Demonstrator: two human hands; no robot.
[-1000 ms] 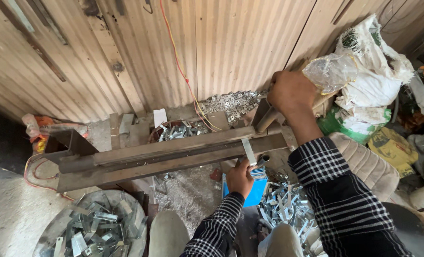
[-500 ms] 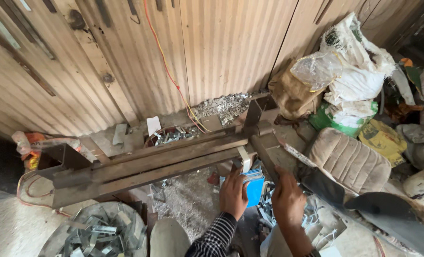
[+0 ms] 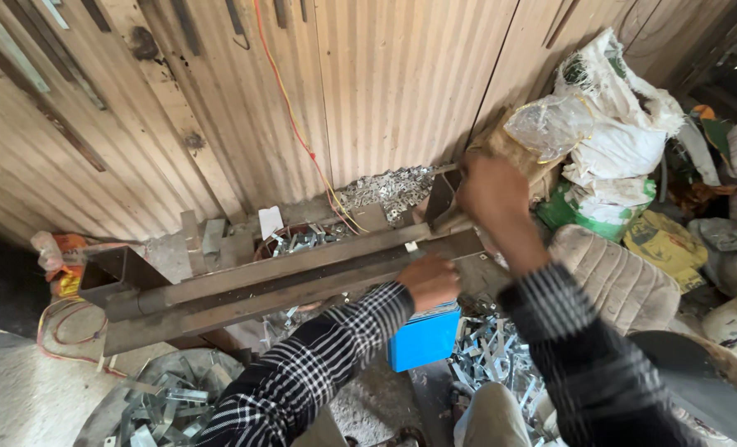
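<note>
Two bare hands, both in black-and-white checked sleeves, work at a long rusty steel bending jig [image 3: 244, 290] that lies across the middle of the view, running from lower left up toward the right. The left hand [image 3: 429, 280] rests against the near edge of the jig's right portion, fingers curled under into a loose fist. A small pale metal strip [image 3: 412, 246] shows just above its knuckles, sitting in the slot between the jig's two long bars; whether the fingers actually pinch it cannot be told, since they are folded out of sight. The right hand [image 3: 491, 189] is raised higher and farther back, at the jig's right end, closed around the upright dark lever [image 3: 439, 199] there, with the fingers wrapped over the handle and hidden from the camera.

Below the left hand stands a bright blue box [image 3: 424, 338], and just right of it lies a heap of shiny bent metal clips [image 3: 492, 364]. A round pan of similar clips [image 3: 157, 401] sits at lower left. More clips are piled against the corrugated metal wall [image 3: 385, 99] behind the jig. An orange cable [image 3: 290, 124] hangs down that wall. Stuffed white sacks [image 3: 608, 124] crowd the right side.
</note>
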